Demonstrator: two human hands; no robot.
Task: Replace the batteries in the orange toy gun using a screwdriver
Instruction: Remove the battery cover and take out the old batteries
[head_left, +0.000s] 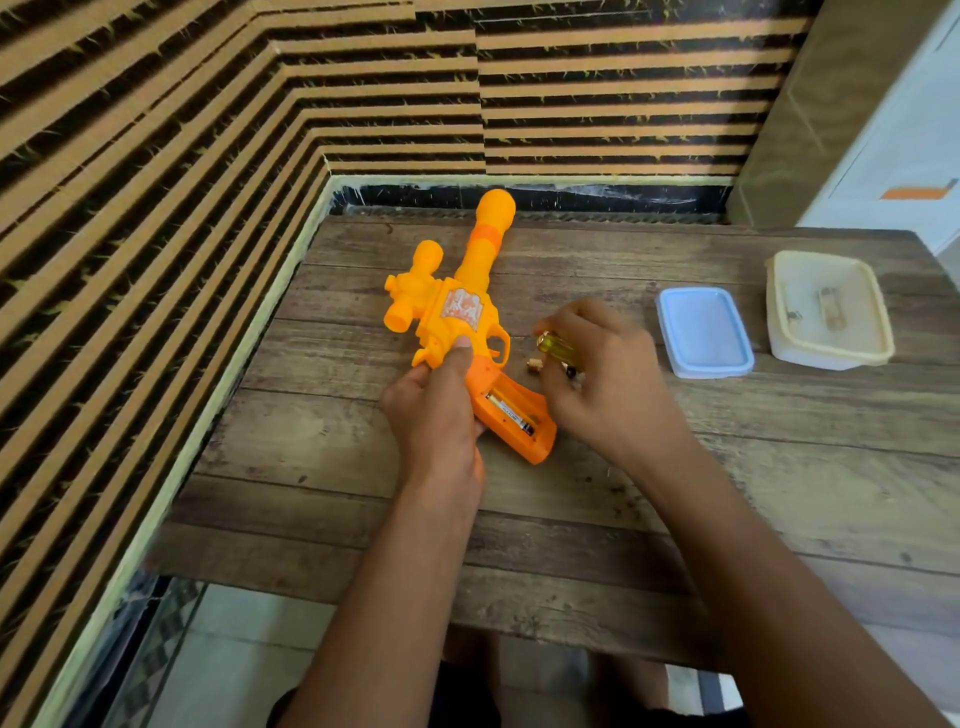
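The orange toy gun (457, 306) lies flat on the wooden table (727, 493), with its long nose pointing away toward the striped wall. The battery slot (537, 415) in its handle is open, and one battery (511, 413) sits inside along one side. The space next to it looks bare.

The left hand (441, 410) holds the gun where the handle meets the body, with the thumb pressed on top. The right hand (608, 374) is just beside the handle, its fingers curled round the yellow screwdriver (556, 349). The tool's tip is hidden under the hand.

I think the battery swap is the job right now. To do it well, the left hand should keep the gun pressed flat so it does not rock. The screwdriver is best put down first, so the fingers are free. Each battery must go in the right way round, flat end to the spring.

A small tan bit (535, 364) lies near the trigger. It may be a screw or a cap, but it is too small to tell. It should not get knocked away.

Off to the right sit a blue lid (704, 332) and a cream box (828, 309).
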